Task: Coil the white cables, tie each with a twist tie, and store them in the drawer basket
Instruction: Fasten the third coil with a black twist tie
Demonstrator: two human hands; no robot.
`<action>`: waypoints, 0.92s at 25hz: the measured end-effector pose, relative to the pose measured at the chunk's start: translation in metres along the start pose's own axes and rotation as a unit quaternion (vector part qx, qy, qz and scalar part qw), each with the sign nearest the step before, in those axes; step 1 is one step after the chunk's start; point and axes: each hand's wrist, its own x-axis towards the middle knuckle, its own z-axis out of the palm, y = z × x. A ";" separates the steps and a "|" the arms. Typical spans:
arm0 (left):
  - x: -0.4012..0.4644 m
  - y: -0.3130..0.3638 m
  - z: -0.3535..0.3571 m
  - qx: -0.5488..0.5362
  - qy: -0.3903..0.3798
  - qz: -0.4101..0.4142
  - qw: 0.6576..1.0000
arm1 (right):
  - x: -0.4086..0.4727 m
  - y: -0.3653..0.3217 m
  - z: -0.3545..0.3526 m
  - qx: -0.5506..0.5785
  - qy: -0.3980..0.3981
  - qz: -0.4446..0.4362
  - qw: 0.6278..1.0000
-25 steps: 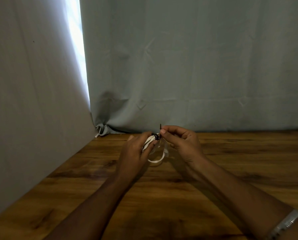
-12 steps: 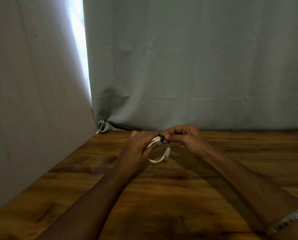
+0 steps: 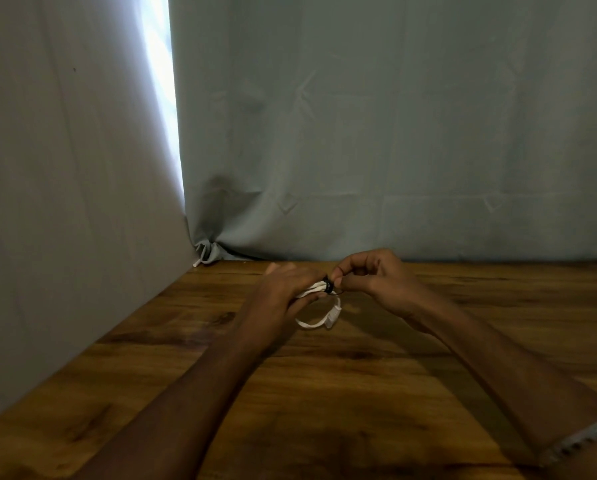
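Both forearms are bare, no sleeves showing up to the frame's lower edge. The right arm wears a silvery metal bracelet point(image 3: 583, 439) with small dark link marks along its band, cut off by the right edge. The left hand point(image 3: 283, 292) and right hand point(image 3: 376, 277) wear no visible rings

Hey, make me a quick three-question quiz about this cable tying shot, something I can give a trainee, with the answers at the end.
1. True or false: the white cable lies flat on the wooden table with neither hand touching it.
2. Which hand pinches the black twist tie? A) left hand B) right hand C) neither
3. Fill in: a loop of the cable, with its connector, hangs ______ the hands.

Key
1. False: the left hand grips the coiled cable above the table.
2. B: the right hand's fingertips pinch the tie at the end of the bundle.
3. Below.
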 end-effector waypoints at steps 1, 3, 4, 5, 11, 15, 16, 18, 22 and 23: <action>0.000 -0.002 0.001 -0.012 -0.001 -0.012 1.000 | 0.000 0.000 0.000 -0.005 -0.002 -0.002 1.000; -0.001 -0.005 0.005 -0.041 0.004 -0.033 0.999 | -0.001 0.001 0.000 -0.017 -0.006 -0.008 1.000; -0.002 -0.005 0.006 -0.052 0.008 -0.039 0.998 | -0.001 0.001 0.001 -0.022 -0.004 -0.011 1.000; -0.002 -0.005 0.008 -0.060 0.010 -0.044 0.997 | -0.001 0.001 0.001 -0.026 -0.001 -0.013 1.000; -0.003 -0.004 0.010 -0.069 -0.008 -0.054 0.996 | -0.001 0.004 0.006 -0.043 0.024 -0.019 0.999; -0.002 -0.005 0.009 -0.062 -0.010 -0.048 0.997 | 0.000 0.005 0.004 -0.047 0.015 -0.020 0.999; -0.003 -0.005 0.008 -0.057 -0.014 -0.046 0.997 | 0.000 0.005 0.004 -0.051 0.008 -0.018 0.999; -0.003 -0.005 0.005 -0.043 -0.030 -0.041 0.998 | -0.001 0.003 0.003 -0.073 -0.004 -0.020 0.997; -0.003 -0.006 0.003 -0.009 -0.039 -0.026 0.999 | -0.003 0.003 0.002 -0.125 -0.014 -0.038 0.991; -0.003 -0.006 0.002 -0.002 -0.037 -0.022 0.999 | -0.003 0.002 0.002 -0.131 -0.011 -0.041 0.990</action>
